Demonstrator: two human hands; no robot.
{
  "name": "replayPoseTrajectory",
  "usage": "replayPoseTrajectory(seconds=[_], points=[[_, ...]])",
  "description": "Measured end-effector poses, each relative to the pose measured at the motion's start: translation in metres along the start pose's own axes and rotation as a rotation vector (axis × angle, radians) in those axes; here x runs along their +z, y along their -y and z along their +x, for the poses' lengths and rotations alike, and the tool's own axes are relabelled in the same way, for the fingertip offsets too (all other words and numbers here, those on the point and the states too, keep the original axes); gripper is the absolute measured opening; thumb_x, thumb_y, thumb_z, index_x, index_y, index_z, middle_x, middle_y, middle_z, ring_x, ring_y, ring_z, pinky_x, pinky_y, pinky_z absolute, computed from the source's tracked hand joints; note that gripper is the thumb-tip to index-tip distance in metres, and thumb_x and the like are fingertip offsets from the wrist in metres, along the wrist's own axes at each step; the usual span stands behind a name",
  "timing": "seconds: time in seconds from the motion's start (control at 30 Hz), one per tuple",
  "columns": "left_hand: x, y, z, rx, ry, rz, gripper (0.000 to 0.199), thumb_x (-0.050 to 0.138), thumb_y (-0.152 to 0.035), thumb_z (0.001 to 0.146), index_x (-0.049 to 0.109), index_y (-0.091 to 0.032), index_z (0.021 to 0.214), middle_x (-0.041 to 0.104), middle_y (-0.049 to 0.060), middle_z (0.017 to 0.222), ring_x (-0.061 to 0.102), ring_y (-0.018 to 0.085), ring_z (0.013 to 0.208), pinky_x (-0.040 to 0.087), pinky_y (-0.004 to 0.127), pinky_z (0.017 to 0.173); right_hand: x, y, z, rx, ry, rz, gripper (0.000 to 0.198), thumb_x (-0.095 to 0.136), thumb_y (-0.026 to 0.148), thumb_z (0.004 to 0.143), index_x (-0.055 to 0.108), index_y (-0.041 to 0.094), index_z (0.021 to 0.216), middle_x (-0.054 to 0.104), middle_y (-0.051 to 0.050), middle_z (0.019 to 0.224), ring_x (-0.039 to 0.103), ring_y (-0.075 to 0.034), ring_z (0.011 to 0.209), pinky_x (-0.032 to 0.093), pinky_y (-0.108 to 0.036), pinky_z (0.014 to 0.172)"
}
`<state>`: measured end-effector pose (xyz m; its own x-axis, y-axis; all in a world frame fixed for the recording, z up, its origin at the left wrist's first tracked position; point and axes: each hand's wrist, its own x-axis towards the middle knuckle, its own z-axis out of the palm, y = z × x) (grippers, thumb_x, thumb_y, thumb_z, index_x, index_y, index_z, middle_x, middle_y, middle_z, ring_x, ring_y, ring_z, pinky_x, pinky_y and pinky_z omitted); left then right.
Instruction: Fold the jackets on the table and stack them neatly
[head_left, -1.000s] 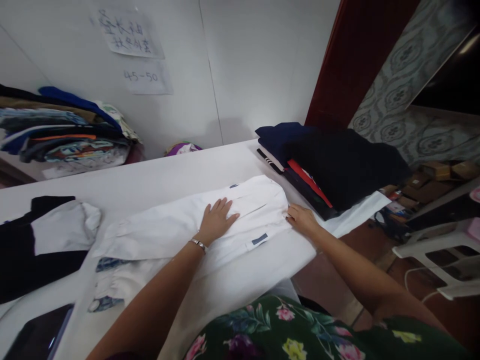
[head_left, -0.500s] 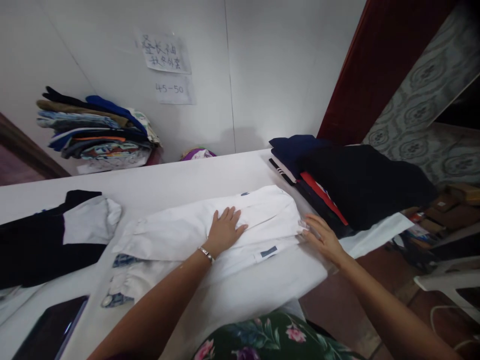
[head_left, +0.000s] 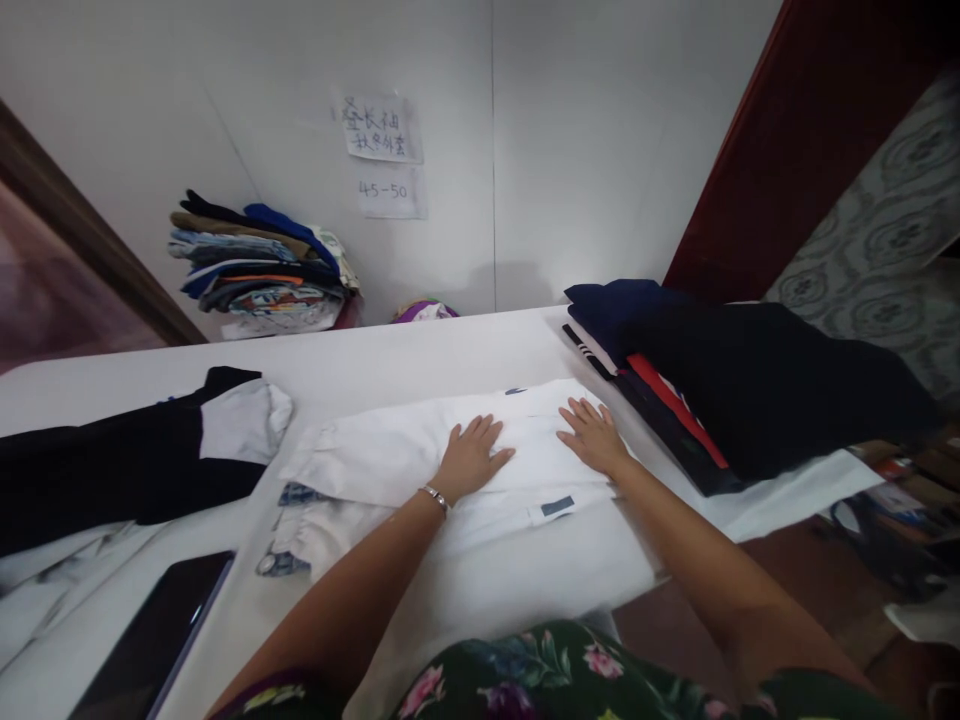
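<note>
A white garment (head_left: pixel 405 435), partly folded, lies across the table in front of me. Its cuffs show blue patterned lining at the left end, and a dark patch sits near its front edge. My left hand (head_left: pixel 471 462) rests flat on the middle of it, fingers spread, a bracelet on the wrist. Towards the garment's right end, my right hand (head_left: pixel 594 437) also lies open on the cloth with its fingers apart. Neither hand grips anything. The cloth under both palms is hidden.
At the right stands a stack of folded dark clothes (head_left: pixel 757 370). A black and grey garment (head_left: pixel 112 450) lies at the left, with a dark phone or tablet (head_left: pixel 154 635) in front. Another clothes pile (head_left: pixel 262 265) is beyond the white table's (head_left: pixel 450 350) far edge. Paper notes (head_left: pixel 384 128) hang on the wall.
My right hand has moved from the garment's right edge onto its top and flattened out. My left hand stays on the cloth. The whole view has shifted slightly.
</note>
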<state>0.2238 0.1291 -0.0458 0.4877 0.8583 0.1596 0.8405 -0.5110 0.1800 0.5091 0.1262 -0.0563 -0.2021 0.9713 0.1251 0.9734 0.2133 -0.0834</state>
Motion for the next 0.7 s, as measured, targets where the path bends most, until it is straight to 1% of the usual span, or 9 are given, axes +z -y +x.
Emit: replayPoseTrajectory(seconds=[0.07,0.17,0.23,0.3,0.37,0.5,0.6,0.7], points=[[0.001,-0.001,-0.001,-0.001,-0.02,-0.002,0.057,0.039,-0.054,0.098,0.049,-0.024,0.144,0.045,0.012,0.155,0.038,0.032,0.144,0.032,0.058,0.115,0.001,-0.002,-0.004,-0.008,0.002,-0.001,0.055,0.034,0.051,0.101,0.046,0.025,0.148,0.033,-0.01,0.161,0.025,-0.029,0.151,0.017,-0.056,0.12],[0.001,-0.006,-0.004,-0.008,-0.044,-0.005,0.057,0.042,-0.054,0.097,0.05,-0.023,0.143,0.046,0.013,0.154,0.039,0.033,0.144,0.032,0.059,0.114,-0.005,0.002,-0.005,0.028,0.01,-0.001,0.055,0.033,0.052,0.101,0.046,0.025,0.148,0.034,-0.011,0.161,0.026,-0.03,0.15,0.017,-0.059,0.119],[0.001,-0.008,-0.006,-0.008,-0.048,-0.01,0.057,0.044,-0.054,0.096,0.05,-0.022,0.143,0.047,0.013,0.153,0.039,0.032,0.144,0.032,0.059,0.114,-0.011,0.011,0.001,0.021,-0.022,0.002,0.057,0.032,0.053,0.101,0.044,0.026,0.149,0.032,-0.011,0.162,0.023,-0.031,0.151,0.016,-0.061,0.118],[0.0,-0.01,-0.007,-0.006,-0.043,-0.015,0.058,0.044,-0.056,0.096,0.05,-0.022,0.143,0.046,0.013,0.154,0.039,0.032,0.144,0.032,0.059,0.115,-0.015,0.025,0.012,-0.036,-0.06,0.013,0.057,0.033,0.054,0.1,0.043,0.027,0.15,0.029,-0.011,0.163,0.02,-0.031,0.152,0.015,-0.062,0.119],[0.0,-0.011,-0.007,-0.007,-0.045,-0.013,0.06,0.043,-0.057,0.096,0.049,-0.021,0.143,0.046,0.013,0.154,0.039,0.031,0.143,0.032,0.059,0.115,-0.013,0.041,0.025,-0.088,-0.053,0.034,0.058,0.035,0.054,0.1,0.042,0.028,0.15,0.028,-0.01,0.164,0.02,-0.032,0.152,0.016,-0.062,0.118],[0.0,-0.011,-0.011,-0.005,-0.072,0.002,0.061,0.043,-0.059,0.095,0.05,-0.02,0.142,0.048,0.012,0.152,0.041,0.03,0.142,0.032,0.055,0.116,0.005,0.066,0.04,-0.093,0.058,0.086,0.058,0.034,0.055,0.099,0.047,0.026,0.148,0.037,-0.012,0.159,0.028,-0.037,0.148,0.021,-0.066,0.114],[0.0,-0.005,-0.024,0.016,-0.079,0.04,0.061,0.044,-0.059,0.095,0.052,-0.019,0.141,0.052,0.012,0.15,0.044,0.027,0.141,0.03,0.051,0.118,0.022,0.067,0.041,-0.121,0.009,0.115,0.056,0.036,0.053,0.098,0.053,0.025,0.144,0.043,-0.015,0.156,0.032,-0.043,0.145,0.022,-0.068,0.113],[-0.008,0.01,-0.047,-0.008,-0.075,0.077,0.059,0.044,-0.058,0.095,0.052,-0.021,0.141,0.053,0.011,0.149,0.042,0.028,0.142,0.025,0.053,0.12,0.033,0.061,0.04,-0.121,-0.039,0.144,0.055,0.038,0.053,0.097,0.056,0.028,0.143,0.045,-0.014,0.154,0.034,-0.045,0.143,0.023,-0.068,0.112]])
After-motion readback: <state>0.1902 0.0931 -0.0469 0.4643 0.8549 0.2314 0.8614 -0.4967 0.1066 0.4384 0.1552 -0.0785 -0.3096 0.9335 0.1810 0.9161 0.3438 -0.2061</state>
